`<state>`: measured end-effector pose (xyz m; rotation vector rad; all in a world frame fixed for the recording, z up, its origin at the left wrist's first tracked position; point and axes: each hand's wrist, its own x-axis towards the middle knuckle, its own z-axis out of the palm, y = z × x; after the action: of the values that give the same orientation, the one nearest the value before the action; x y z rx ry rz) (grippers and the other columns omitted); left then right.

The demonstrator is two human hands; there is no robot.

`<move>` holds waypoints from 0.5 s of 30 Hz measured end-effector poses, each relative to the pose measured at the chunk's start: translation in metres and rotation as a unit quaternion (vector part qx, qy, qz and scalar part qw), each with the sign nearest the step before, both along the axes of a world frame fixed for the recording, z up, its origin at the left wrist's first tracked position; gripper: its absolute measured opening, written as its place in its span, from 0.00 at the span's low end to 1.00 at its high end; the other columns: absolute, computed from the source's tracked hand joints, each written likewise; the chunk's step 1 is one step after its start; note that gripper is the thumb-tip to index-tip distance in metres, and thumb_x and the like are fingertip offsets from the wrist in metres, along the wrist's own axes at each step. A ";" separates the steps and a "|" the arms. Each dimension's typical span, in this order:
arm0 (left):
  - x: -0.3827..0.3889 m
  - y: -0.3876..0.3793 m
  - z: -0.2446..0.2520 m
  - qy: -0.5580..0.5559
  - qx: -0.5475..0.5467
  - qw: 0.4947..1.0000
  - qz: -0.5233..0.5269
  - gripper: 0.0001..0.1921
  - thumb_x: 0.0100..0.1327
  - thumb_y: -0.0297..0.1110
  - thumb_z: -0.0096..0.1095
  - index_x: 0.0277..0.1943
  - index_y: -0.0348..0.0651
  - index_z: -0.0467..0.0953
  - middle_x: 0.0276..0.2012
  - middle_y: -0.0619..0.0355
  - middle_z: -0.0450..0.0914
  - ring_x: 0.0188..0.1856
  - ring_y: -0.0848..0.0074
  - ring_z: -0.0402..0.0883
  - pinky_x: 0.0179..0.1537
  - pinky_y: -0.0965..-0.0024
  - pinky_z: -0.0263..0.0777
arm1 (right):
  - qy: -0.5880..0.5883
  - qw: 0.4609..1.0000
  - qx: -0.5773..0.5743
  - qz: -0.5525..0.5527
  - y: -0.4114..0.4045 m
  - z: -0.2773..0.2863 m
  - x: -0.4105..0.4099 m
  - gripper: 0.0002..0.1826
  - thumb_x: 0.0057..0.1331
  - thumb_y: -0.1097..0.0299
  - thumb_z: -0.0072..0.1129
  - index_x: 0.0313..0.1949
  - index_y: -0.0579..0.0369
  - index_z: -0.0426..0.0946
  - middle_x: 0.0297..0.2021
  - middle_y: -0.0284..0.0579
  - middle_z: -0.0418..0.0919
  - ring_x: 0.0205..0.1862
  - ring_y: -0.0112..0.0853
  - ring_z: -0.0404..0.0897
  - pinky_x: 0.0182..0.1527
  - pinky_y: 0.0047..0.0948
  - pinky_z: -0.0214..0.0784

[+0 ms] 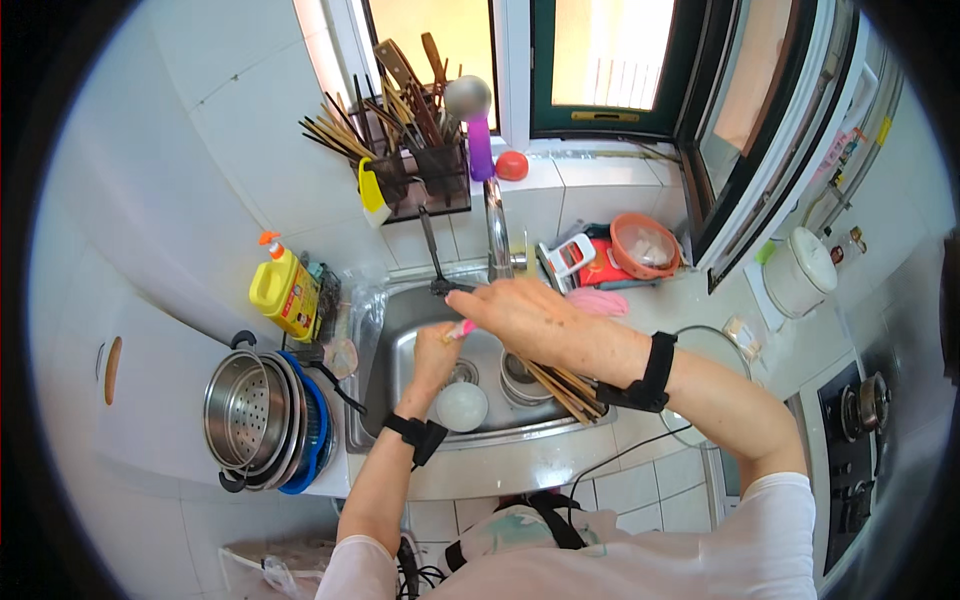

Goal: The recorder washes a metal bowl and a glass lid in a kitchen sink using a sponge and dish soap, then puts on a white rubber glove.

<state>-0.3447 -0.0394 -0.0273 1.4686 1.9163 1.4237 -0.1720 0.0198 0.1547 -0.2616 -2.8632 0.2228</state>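
Both hands are over the stainless steel sink (397, 345). My left hand (435, 356) is closed around a small pink-and-white object (461, 330) that I cannot identify. My right hand (517, 311) is right beside it, back of the hand upward; its palm and most of its fingers are hidden. A white bowl (462, 407) is in the basin below my left hand. Stacked bowls (521, 386) are partly covered by my right forearm. A bundle of wooden chopsticks (570, 394) slants from them toward the front rim. A black-handled utensil (429, 240) stands behind the hands.
The chrome faucet (496, 225) rises at the back. Left are a yellow detergent bottle (286, 296) and stacked steel pots (244, 409). A utensil rack (420, 169) is near the window. An orange basket (645, 244) and a glass lid (701, 352) are on the right.
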 end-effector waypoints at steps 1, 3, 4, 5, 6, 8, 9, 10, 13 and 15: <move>0.000 0.000 -0.001 0.004 0.006 1.000 0.003 0.18 0.59 0.41 0.62 0.22 0.34 0.72 0.16 0.47 0.67 0.18 0.70 0.60 0.23 0.62 0.59 | -0.014 1.000 -0.016 0.000 -0.001 0.001 0.001 0.22 0.46 0.82 0.56 0.44 0.56 0.67 0.30 0.51 0.77 0.35 0.50 0.79 0.32 0.45 0.70; 0.005 0.002 -0.001 -0.020 0.019 0.999 -0.024 0.16 0.56 0.40 0.65 0.25 0.36 0.72 0.17 0.51 0.71 0.20 0.71 0.67 0.25 0.65 0.62 | 0.003 1.000 -0.007 0.005 0.000 -0.001 0.002 0.22 0.46 0.82 0.56 0.43 0.56 0.67 0.28 0.51 0.78 0.34 0.50 0.79 0.31 0.45 0.70; 0.007 0.003 0.001 -0.018 0.023 0.999 -0.023 0.16 0.56 0.40 0.65 0.25 0.36 0.72 0.17 0.51 0.71 0.20 0.71 0.67 0.25 0.65 0.62 | -0.009 1.000 -0.010 -0.007 0.000 -0.001 0.002 0.21 0.46 0.81 0.56 0.43 0.56 0.67 0.28 0.51 0.78 0.33 0.50 0.79 0.31 0.45 0.69; 0.009 0.004 0.002 -0.010 0.059 0.998 -0.021 0.13 0.55 0.39 0.67 0.28 0.37 0.74 0.19 0.53 0.73 0.21 0.71 0.69 0.27 0.66 0.64 | -0.022 0.999 -0.013 -0.020 0.000 0.000 0.002 0.21 0.46 0.81 0.57 0.42 0.56 0.67 0.27 0.51 0.78 0.32 0.50 0.79 0.31 0.45 0.69; 0.011 0.004 0.003 -0.002 0.093 0.995 -0.019 0.12 0.53 0.37 0.69 0.31 0.37 0.76 0.21 0.55 0.74 0.23 0.71 0.71 0.29 0.67 0.66 | -0.020 1.000 -0.010 -0.019 -0.001 0.001 0.003 0.21 0.46 0.81 0.57 0.42 0.56 0.67 0.27 0.51 0.78 0.32 0.50 0.79 0.31 0.45 0.69; 0.011 0.004 0.000 0.007 0.130 0.991 -0.017 0.13 0.51 0.35 0.71 0.34 0.38 0.78 0.23 0.57 0.76 0.24 0.71 0.73 0.31 0.69 0.68 | 0.005 1.000 -0.020 -0.020 -0.001 0.002 0.005 0.21 0.45 0.81 0.58 0.42 0.57 0.67 0.26 0.51 0.78 0.31 0.50 0.79 0.30 0.45 0.69; 0.010 0.002 -0.002 -0.017 0.116 0.993 -0.007 0.13 0.51 0.35 0.72 0.36 0.37 0.78 0.24 0.58 0.76 0.25 0.73 0.72 0.32 0.69 0.68 | 0.006 1.000 -0.019 -0.019 -0.001 0.001 0.004 0.21 0.45 0.81 0.58 0.42 0.57 0.67 0.26 0.51 0.78 0.31 0.50 0.79 0.30 0.45 0.69; 0.008 0.000 -0.004 -0.041 0.103 0.994 0.002 0.14 0.51 0.34 0.72 0.37 0.37 0.79 0.25 0.58 0.76 0.25 0.74 0.72 0.32 0.69 0.68 | 0.011 1.000 -0.016 -0.017 0.000 -0.002 0.002 0.22 0.45 0.81 0.58 0.42 0.57 0.67 0.26 0.52 0.78 0.31 0.50 0.79 0.30 0.45 0.69; 0.006 -0.009 -0.002 -0.172 -0.052 0.983 -0.036 0.13 0.52 0.36 0.72 0.33 0.36 0.79 0.23 0.58 0.76 0.25 0.77 0.72 0.31 0.70 0.67 | 0.004 1.000 -0.017 -0.020 -0.001 -0.003 -0.001 0.22 0.44 0.82 0.58 0.42 0.58 0.68 0.26 0.52 0.78 0.31 0.50 0.79 0.30 0.45 0.69; 0.006 -0.009 -0.009 -0.143 -0.053 0.988 -0.026 0.13 0.52 0.38 0.71 0.31 0.36 0.79 0.21 0.58 0.76 0.24 0.78 0.71 0.29 0.70 0.67 | -0.007 0.999 -0.022 -0.023 -0.003 -0.002 -0.003 0.23 0.44 0.82 0.57 0.43 0.58 0.68 0.26 0.53 0.78 0.31 0.51 0.79 0.30 0.45 0.69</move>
<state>-0.3390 -0.0482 -0.0363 1.1853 1.7368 1.3999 -0.1750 0.0168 0.1529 -0.3383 -2.8644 0.2751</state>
